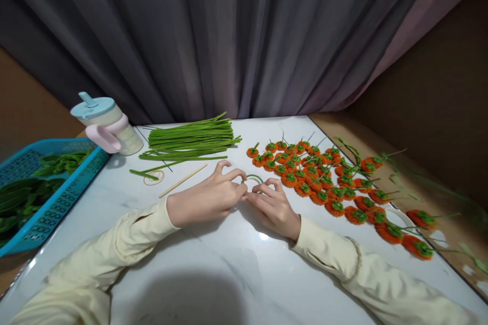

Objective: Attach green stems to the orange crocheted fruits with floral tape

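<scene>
My left hand (pixel 208 195) and my right hand (pixel 272 205) meet at the middle of the white table (pixel 213 264). Both pinch a small roll of green tape (pixel 253 179) between their fingertips. A bundle of green pipe cleaners (pixel 190 141) lies just beyond my left hand. A thin wooden stick (pixel 183 181) and a rubber band (pixel 154 177) lie to the left of that hand. Several orange pipe-cleaner fruits with green tops (pixel 316 177) are spread out to the right of my right hand.
A blue plastic basket (pixel 57 198) with green leaves stands at the left edge. A cup with a light blue lid and pink handle (pixel 109 124) stands beside it. A dark curtain (pixel 229 35) hangs behind the table. Green stems (pixel 404 183) overhang the right edge.
</scene>
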Available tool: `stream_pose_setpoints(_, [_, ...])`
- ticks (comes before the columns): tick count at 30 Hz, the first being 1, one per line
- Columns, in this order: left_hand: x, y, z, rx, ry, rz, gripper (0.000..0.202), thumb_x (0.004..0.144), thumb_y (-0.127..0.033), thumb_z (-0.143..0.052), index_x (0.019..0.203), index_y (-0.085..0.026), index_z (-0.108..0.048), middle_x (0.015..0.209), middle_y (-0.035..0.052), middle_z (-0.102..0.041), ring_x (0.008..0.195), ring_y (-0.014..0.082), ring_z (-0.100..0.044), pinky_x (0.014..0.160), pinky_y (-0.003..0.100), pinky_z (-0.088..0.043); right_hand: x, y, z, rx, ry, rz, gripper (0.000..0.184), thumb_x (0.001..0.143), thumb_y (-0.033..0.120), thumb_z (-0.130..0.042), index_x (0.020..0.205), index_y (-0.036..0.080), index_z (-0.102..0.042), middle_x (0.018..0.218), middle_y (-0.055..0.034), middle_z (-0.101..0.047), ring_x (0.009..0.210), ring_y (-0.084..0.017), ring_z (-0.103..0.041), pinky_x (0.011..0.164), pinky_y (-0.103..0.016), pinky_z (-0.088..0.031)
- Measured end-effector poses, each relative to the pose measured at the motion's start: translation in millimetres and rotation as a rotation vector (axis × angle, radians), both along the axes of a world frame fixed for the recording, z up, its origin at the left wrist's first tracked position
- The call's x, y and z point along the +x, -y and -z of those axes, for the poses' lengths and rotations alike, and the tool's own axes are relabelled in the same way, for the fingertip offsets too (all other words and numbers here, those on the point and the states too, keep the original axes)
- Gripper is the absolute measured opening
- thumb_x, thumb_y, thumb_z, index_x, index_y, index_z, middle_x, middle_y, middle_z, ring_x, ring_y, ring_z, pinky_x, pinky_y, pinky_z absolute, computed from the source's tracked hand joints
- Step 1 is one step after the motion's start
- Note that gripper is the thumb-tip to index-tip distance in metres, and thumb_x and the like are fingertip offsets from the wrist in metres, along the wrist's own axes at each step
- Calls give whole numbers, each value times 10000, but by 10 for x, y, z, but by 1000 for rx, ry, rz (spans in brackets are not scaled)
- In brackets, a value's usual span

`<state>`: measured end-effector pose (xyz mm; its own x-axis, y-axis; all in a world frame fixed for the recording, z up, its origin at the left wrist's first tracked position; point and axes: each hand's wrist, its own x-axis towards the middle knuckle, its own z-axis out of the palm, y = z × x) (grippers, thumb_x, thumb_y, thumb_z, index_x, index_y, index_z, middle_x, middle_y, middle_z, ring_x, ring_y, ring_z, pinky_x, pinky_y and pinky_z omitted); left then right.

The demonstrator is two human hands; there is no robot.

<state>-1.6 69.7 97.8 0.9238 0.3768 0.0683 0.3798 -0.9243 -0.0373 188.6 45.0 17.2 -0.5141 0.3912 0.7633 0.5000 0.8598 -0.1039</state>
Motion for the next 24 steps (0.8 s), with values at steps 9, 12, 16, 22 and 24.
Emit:
stream_pose_setpoints(9, [10,-30,46,94,-10,54,266,737,71,-380,788,-135,-539,729,69,-657,1031,222,-527,947,486,-288,-6,-22,14,-24,1,-3,174,887,48,-419,980,113,-550,654,-32,-625,745,-180,-570,721,-355,-366])
stream_pose_setpoints(12, [11,-36,49,110,-1,80,273,729,76,-376,762,-138,-542,756,76,-655,1008,207,-539,969,493,-275,-5,-15,-2,-21,22,-3,191,886,36,-409,1002,101,-546,665,-39,-628,757,-182,-570,718,-353,-370])
stream_pose_setpoints(16, [21,-36,34,95,-18,88,243,722,76,-419,739,-129,-550,752,79,-647,958,200,-555,971,493,-269,-9,-2,-9,12,56,2,215,868,8,-407,1017,95,-536,721,-58,-648,778,-181,-567,729,-355,-373])
stream_pose_setpoints(22, [35,-26,38,108,-36,109,239,693,75,-430,661,-131,-546,754,94,-648,916,197,-557,955,486,-276,-9,1,-5,70,80,0,210,878,20,-407,1032,92,-531,762,-67,-663,793,-180,-563,718,-350,-375])
stream_pose_setpoints(24, [36,-27,54,110,-30,109,232,686,67,-432,636,-133,-539,760,103,-648,900,196,-560,951,485,-276,-10,-4,-9,76,88,-5,211,879,22,-398,1023,91,-536,764,-69,-664,795,-180,-565,716,-350,-380])
